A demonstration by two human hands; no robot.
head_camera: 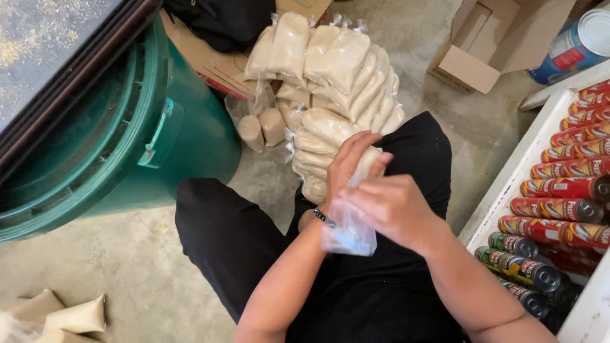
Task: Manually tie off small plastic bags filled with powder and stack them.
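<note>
My left hand (351, 159) and my right hand (393, 206) meet above my lap, both pinching the top of a small, clear plastic bag (348, 232) that hangs down empty between them. A dark bracelet sits on my left wrist. Just beyond my hands lies a pile of several filled bags of pale beige powder (330, 82), stacked on the concrete floor between my knees. I sit in black trousers (235, 241).
A large green bin (127, 152) stands at the left under a dark counter edge. At the right, a white shelf (508, 190) holds rows of red and green cans. Cardboard boxes (489, 44) and a black bag (222, 22) lie behind the pile. Folded paper sacks (70, 314) are at bottom left.
</note>
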